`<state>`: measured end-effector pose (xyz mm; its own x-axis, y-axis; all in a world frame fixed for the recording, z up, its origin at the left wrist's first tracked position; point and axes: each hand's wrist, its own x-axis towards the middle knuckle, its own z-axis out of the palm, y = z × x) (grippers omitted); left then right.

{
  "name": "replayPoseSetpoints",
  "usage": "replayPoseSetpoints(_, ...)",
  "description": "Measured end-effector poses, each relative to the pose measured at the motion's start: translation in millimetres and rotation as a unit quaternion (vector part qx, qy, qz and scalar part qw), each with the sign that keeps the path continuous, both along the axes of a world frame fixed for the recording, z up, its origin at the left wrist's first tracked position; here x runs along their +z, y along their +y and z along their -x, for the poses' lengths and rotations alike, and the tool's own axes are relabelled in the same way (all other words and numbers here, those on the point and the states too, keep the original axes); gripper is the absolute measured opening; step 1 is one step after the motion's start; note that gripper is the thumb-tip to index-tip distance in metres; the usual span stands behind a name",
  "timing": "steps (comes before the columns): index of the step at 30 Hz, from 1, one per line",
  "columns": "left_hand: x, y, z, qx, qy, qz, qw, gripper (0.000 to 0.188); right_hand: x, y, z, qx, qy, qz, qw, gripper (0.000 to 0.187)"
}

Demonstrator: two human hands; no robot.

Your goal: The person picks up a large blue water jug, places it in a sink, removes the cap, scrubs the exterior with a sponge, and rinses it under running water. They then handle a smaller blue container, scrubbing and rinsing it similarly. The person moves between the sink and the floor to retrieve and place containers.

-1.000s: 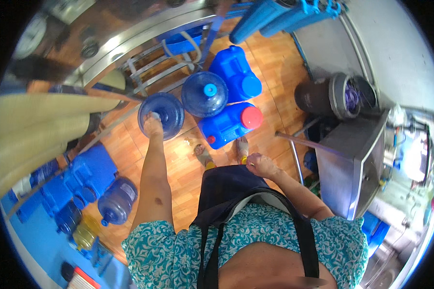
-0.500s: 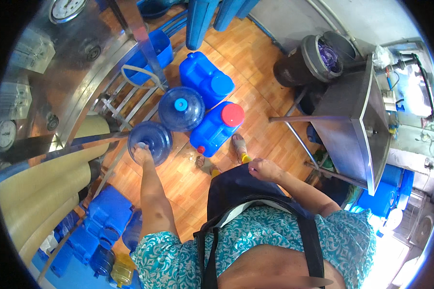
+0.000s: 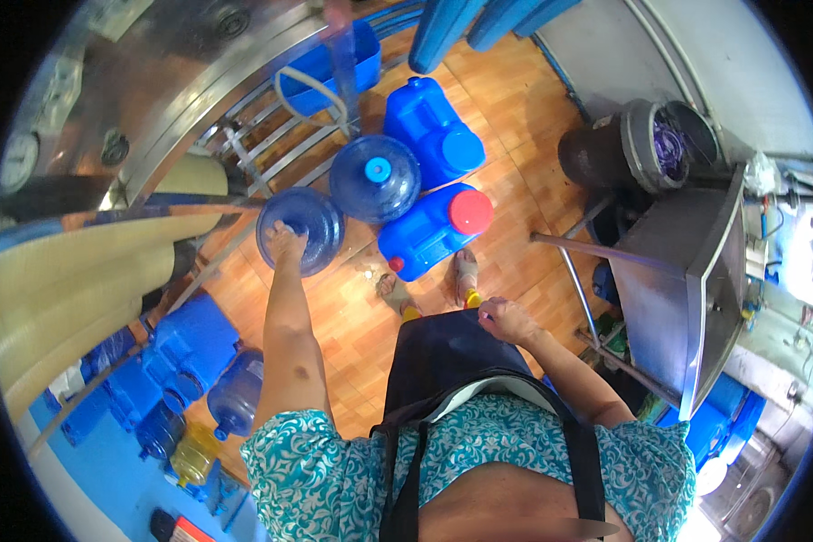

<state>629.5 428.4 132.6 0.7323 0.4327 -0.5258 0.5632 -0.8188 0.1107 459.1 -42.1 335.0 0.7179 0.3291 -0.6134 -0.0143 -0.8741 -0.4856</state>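
Observation:
My left hand [image 3: 285, 242] is closed at the top of a round, clear-blue water jug [image 3: 323, 215] standing on the floor, its fingers around the neck, which they partly hide. Touching or almost touching that jug is a second round water jug [image 3: 397, 194] with a light blue cap [image 3: 378, 170]. Beside it lie or stand two opaque blue containers: one with a red lid [image 3: 471, 211], the other with a blue lid [image 3: 462, 152]. My right hand [image 3: 506, 322] is held in front of my dark apron [image 3: 452, 357], fingers curled; whatever they may hold is hidden.
A metal rack [image 3: 285, 167] and a blue tub [image 3: 357, 68] are beyond the jugs. Tan cylinders [image 3: 72, 307] line the left, with several blue containers [image 3: 190, 334] near them. At right stand a steel table [image 3: 659, 298] and a dark bin [image 3: 605, 154].
The view has shifted, so the jugs and containers appear farther right and higher. My left hand stays at the same jug, its fingers placed slightly differently. My right hand remains curled near the apron.

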Motion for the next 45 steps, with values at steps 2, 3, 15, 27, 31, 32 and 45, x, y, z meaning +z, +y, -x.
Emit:
replayPoseSetpoints(2, -1.3, 0.5, -0.8, -0.003, -0.019, 0.017, 1.000, 0.065, -4.6, -0.7, -4.3, 0.018, -0.019, -0.011, 1.000, 0.013)
replayPoseSetpoints(3, -2.2, 0.3, -0.3, 0.000, -0.004, 0.015, 1.000, 0.061, -6.5, -0.6, -5.7, 0.029, -0.028, -0.017, 0.999, 0.012)
replayPoseSetpoints(15, 10.1, 3.4, 52.5, 0.031, -0.070, -0.007, 0.997, 0.060, -16.8, 27.1, -14.6, 0.090, -0.023, -0.066, 0.994, 0.012)
replayPoseSetpoints(27, 17.6, 47.4, 97.8, 0.136, -0.083, -0.039, 0.986, 0.062, -50.0, 74.2, -72.0, 0.171, -0.141, -0.073, 0.972, 0.020)
replayPoseSetpoints(31, 8.3, 45.0, 124.5, 0.181, -0.053, -0.051, 0.981, 0.046, -86.0, 108.3, -124.3, 0.180, -0.189, -0.055, 0.964, 0.044)
replayPoseSetpoints(32, 5.1, 43.2, 130.3, 0.187, -0.080, -0.042, 0.978, 0.042, -96.6, 118.0, -140.5, 0.179, -0.193, -0.043, 0.964, 0.055)
replayPoseSetpoints(45, 1.2, 22.4, 159.8, 0.216, -0.097, -0.083, 0.968, 0.029, -200.1, 206.7, -308.0, 0.120, -0.125, 0.125, 0.977, 0.111)
